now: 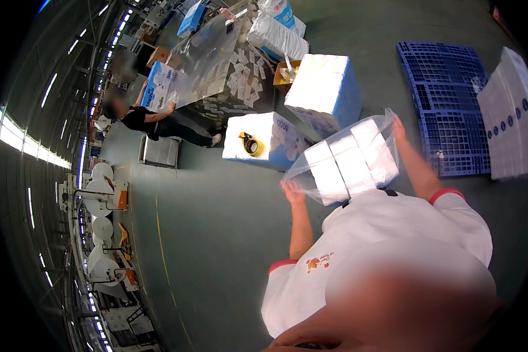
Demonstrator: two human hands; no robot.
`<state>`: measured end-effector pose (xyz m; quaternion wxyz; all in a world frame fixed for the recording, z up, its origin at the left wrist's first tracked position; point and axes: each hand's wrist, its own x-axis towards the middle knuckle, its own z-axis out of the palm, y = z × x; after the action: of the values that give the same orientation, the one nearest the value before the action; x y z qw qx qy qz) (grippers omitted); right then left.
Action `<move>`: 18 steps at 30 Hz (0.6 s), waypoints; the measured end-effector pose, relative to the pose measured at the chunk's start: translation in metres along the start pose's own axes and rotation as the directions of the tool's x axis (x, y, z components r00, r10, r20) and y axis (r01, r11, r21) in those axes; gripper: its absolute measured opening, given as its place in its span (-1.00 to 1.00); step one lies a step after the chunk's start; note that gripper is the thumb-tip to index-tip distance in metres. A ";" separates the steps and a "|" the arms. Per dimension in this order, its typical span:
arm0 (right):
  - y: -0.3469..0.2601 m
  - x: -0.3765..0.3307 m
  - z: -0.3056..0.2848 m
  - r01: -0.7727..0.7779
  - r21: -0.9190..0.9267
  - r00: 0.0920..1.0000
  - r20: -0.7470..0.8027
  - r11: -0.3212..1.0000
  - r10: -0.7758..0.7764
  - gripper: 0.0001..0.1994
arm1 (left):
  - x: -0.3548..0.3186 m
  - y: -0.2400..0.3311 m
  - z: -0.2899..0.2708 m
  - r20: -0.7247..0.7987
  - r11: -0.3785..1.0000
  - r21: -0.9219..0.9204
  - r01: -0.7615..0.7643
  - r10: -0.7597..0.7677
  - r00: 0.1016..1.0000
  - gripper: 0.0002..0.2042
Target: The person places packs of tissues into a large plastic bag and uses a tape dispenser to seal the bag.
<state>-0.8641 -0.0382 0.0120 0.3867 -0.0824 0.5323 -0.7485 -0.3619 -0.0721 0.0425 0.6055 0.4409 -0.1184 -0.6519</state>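
Note:
In front of my body stands a large clear plastic bag (302, 168) with its mouth spread wide. White paper packs (353, 157) fill it in rows, with dark gaps between the rows. My left hand (293, 191) pinches the bag's near-left rim, and its fingers are closed on the film. At the opposite corner my right hand (399, 130) grips the rim, partly covered by the film. Just beyond my left hand is a white and blue wrapped bundle (264, 132), on which a yellow tape dispenser (251, 144) lies. Another tall wrapped bundle (320, 88) stands beyond the bag.
A blue plastic pallet (446, 105) lies on the floor at right, beside a stack of white packs (507, 117). A cardboard box (284, 73) and stuffed white sacks (276, 35) stand farther off. At a metal table (208, 58), a co-worker (152, 120) handles a blue and white package (161, 85).

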 end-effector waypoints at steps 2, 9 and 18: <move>-0.006 0.007 -0.016 -0.037 0.307 0.995 -0.080 0.951 0.064 -0.71 | -0.007 -0.008 0.012 -0.073 0.984 -0.175 0.021 -0.034 0.997 -0.55; -0.001 -0.031 -0.026 -0.230 0.610 0.944 -0.050 0.758 0.326 -0.81 | 0.011 -0.036 -0.045 -0.089 0.798 -0.579 0.165 -0.263 0.961 -0.75; -0.047 -0.133 -0.060 -0.225 0.381 0.850 -0.374 0.897 0.372 -0.85 | -0.091 -0.022 -0.001 -0.477 0.832 -0.532 0.156 -0.447 0.757 -0.83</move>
<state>-0.8277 0.1007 0.0653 0.3785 0.2370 0.4816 -0.7540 -0.3873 0.0148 0.0661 0.5815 0.4759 0.3060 -0.5846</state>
